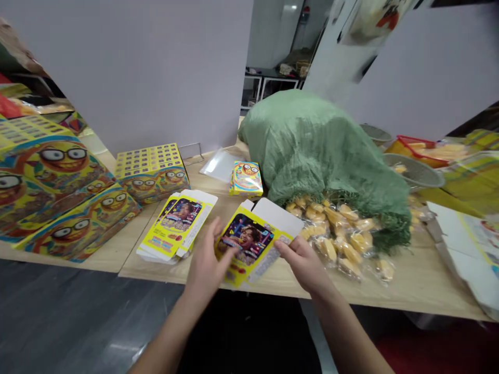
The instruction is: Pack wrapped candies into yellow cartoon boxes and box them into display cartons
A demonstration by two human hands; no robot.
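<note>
Room: white partition panels [132, 67] stand behind the tabletop.
Tabletop: light wood, bearing a green net sack [323, 150] over bagged yellow snacks [335, 234].
Carton: a flat yellow printed box blank [245, 239], glossy picture panel up, sits between both hands at the tabletop's [390, 293] front edge.
Left hand [206, 254]: grasping the carton's left edge.
Right hand [302, 262]: grasping its right edge.

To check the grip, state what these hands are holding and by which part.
The left hand and right hand hold a flat yellow printed carton by its left and right side edges.
</note>
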